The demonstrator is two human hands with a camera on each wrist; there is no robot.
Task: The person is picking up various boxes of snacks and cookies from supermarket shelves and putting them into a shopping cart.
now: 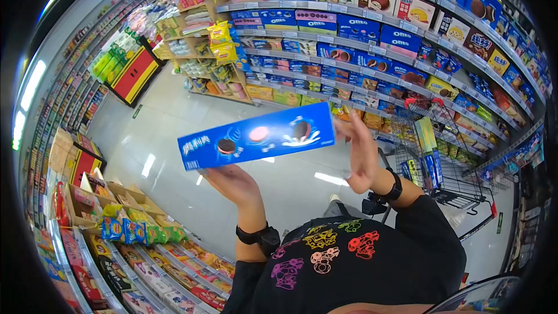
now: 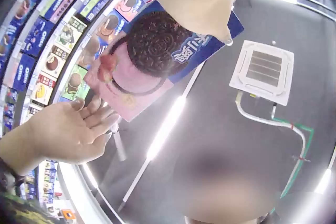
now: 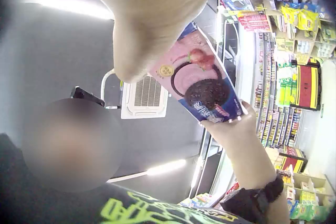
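Note:
A blue Oreo cookie box (image 1: 258,135) is held up in front of the chest, its long side facing the head camera. Its pink and blue front, with a large dark cookie and strawberries, shows in the left wrist view as the box front (image 2: 152,50). My left hand (image 1: 232,183) grips the box at its left end from below; in the right wrist view its fingertips (image 3: 239,118) lie along the edge. My right hand (image 1: 361,151) is by the box's right end, palm turned inward and fingers loosely extended, with the fingertips right at the corner.
Shelves of cookie boxes (image 1: 360,29) curve across the front and right. A wire shopping cart (image 1: 459,166) with packages stands close at the right. Snack displays (image 1: 168,250) are at the lower left, and a yellow-and-red stand (image 1: 133,75) stands farther back. Tiled floor (image 1: 168,122) lies between them.

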